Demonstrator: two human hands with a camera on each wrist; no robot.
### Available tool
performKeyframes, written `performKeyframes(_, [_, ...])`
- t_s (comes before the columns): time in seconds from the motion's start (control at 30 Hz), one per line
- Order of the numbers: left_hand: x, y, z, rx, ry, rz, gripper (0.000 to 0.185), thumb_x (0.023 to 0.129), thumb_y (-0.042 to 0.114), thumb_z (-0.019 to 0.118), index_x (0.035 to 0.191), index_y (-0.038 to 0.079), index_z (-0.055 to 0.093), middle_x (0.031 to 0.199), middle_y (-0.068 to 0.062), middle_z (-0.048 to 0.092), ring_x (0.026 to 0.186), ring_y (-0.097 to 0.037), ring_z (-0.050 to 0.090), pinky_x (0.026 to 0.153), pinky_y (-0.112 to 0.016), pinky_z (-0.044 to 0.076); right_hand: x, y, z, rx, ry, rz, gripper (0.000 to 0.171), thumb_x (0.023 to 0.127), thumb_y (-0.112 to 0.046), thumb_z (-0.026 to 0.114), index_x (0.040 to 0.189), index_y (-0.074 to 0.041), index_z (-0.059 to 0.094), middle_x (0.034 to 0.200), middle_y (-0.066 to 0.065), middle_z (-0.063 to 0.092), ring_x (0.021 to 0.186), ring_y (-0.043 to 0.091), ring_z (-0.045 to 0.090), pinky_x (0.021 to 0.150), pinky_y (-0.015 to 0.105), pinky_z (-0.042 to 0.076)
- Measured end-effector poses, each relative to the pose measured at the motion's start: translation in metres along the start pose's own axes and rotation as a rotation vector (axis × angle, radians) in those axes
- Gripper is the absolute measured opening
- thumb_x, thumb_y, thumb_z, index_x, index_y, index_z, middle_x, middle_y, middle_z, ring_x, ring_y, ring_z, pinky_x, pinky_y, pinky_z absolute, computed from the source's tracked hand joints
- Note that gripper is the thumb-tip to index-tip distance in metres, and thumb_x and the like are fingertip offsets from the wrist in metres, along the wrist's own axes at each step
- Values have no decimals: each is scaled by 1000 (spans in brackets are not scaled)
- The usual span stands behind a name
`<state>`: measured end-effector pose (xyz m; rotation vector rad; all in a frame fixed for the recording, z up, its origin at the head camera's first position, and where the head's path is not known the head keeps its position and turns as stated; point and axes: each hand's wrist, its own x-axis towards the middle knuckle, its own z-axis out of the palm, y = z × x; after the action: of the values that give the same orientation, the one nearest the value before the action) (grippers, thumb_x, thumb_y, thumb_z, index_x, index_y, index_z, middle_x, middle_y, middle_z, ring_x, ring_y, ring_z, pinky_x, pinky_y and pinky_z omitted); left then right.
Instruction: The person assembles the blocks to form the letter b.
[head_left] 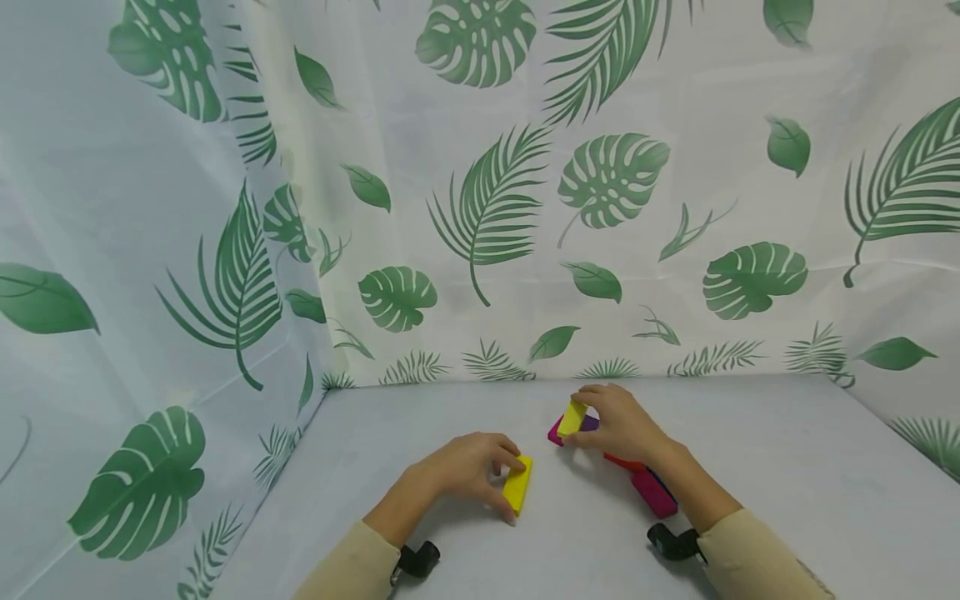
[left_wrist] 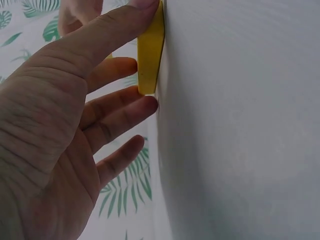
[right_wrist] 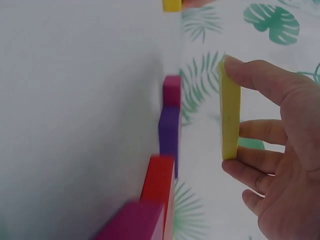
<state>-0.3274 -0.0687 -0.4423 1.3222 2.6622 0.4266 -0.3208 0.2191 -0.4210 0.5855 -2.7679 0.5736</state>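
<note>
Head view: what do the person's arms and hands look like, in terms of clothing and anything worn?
The left hand and right hand are gloveless. The left sleeve and right sleeve are both long and beige. At each cuff juts a small black device with a rounded end, one on the left and one on the right.

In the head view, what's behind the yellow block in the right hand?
A magenta block shows past its left edge, a purple block past its right. The yellow block and right hand cover the rest, so where those two meet is hidden there.
</note>
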Motion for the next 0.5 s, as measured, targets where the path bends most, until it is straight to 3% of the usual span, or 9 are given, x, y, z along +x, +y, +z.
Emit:
performKeyframes(0.23, [-5, -5, 2, -1, 14, 18, 77, 58, 74, 73, 123, 34, 65, 121, 18, 53, 80, 4, 54, 70, -16, 46, 21, -23, 7, 55, -52, -23, 70, 71, -50, 80, 126, -10, 63, 128, 7, 60, 119, 31, 51, 99, 55, 42])
performKeyframes(0.5, [-7, -5, 1, -37, 28, 53, 75, 56, 73, 75, 119, 32, 68, 116, 17, 52, 82, 1, 56, 69, -15, 46, 33, -40, 20, 80, -107, -23, 71, 70, -48, 82, 127, -10, 63, 128, 8, 60, 116, 28, 53, 98, 50, 45])
